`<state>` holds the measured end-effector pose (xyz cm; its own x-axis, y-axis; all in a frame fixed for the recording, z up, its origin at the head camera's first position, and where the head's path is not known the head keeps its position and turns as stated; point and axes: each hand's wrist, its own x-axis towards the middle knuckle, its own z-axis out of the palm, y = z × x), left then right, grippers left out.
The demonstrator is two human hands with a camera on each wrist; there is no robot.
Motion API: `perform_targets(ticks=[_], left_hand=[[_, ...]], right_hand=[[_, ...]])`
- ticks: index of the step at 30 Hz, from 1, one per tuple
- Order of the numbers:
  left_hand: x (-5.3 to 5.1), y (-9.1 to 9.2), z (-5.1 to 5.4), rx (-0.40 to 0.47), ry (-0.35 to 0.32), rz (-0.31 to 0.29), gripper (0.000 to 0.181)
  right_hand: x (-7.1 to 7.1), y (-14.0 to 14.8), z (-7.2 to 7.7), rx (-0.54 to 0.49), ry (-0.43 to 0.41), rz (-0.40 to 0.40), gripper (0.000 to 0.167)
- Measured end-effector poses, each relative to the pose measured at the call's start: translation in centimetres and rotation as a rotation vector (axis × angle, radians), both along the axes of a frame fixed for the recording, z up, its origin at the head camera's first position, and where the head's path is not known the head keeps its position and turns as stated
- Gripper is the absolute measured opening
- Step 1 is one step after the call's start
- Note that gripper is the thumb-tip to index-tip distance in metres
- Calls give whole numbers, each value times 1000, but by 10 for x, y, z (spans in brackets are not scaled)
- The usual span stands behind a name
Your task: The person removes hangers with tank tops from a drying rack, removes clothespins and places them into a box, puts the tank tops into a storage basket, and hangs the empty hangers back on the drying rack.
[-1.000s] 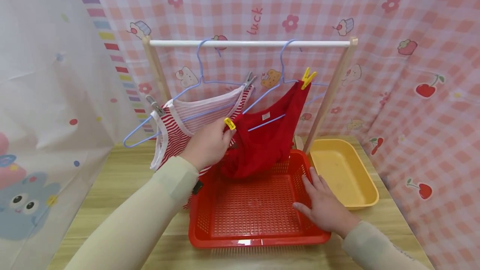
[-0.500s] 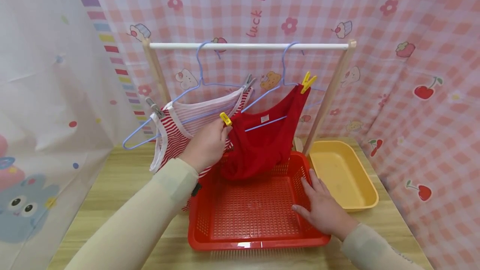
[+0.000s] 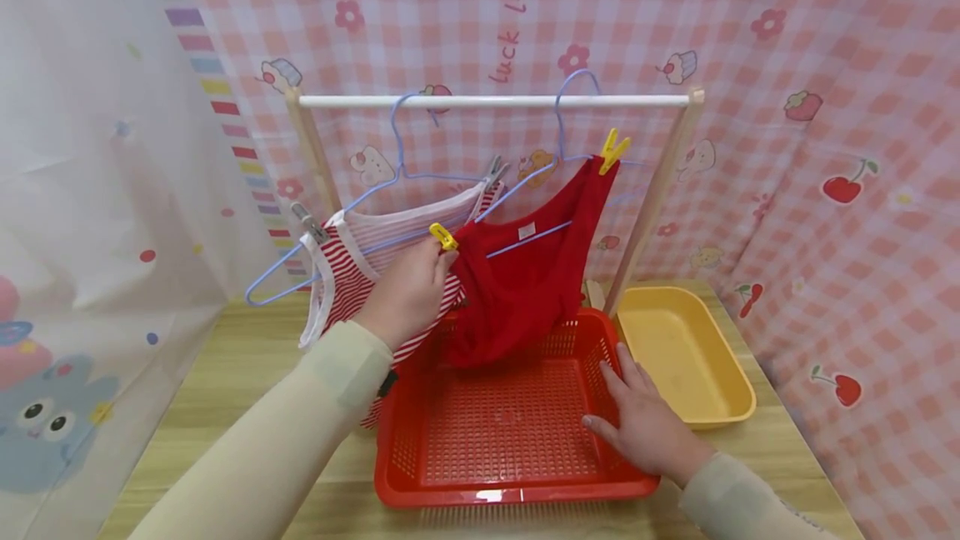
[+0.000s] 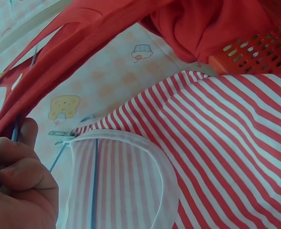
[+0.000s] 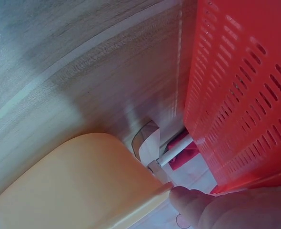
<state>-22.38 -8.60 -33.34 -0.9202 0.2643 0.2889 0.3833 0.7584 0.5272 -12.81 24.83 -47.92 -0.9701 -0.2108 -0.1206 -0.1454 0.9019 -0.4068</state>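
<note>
My left hand (image 3: 408, 286) grips the left end of a blue clothes hanger (image 3: 517, 189) together with the shoulder of a red tank top (image 3: 517, 298). Curled fingers around hanger and cloth show in the left wrist view. A yellow clothespin (image 3: 443, 236) sits at that hand; another yellow clothespin (image 3: 614, 151) pinches the right strap. The hanger's hook stands above the white rod (image 3: 487, 101). Beside it, a red-striped tank top (image 3: 352, 273) hangs on a second blue hanger with grey clothespins. My right hand (image 3: 648, 423) rests with extended fingers on the right rim of a red basket (image 3: 517, 493).
A wooden-legged rack (image 3: 652, 207) holds the rod. Right of the basket lies a yellow tray (image 3: 682, 348), close to the right hand. Checkered cloth hangs behind and to the right. The red top's hem dips into the basket's back.
The red top's hanger has risen, its hook lifting from the rod to above it. My left hand has shifted slightly left with it. The right hand stays on the basket.
</note>
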Motion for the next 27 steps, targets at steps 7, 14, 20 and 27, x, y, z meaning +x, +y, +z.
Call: perform_targets(ticks=[7,14,20,27], left_hand=[[3,-6,0,14,9,15,23],[9,-15,-5,31,53,28,22],[18,-24,-10,33,60,35,22],[29,-32,-16,52,61,26,22]], right_hand=[[-1,2,-4,3,-10,-8,93],[-2,1,-4,0,-10,-6,94],[-2,2,-6,3,-5,-11,94],[-4,2,-7,8,-16,-19,95]])
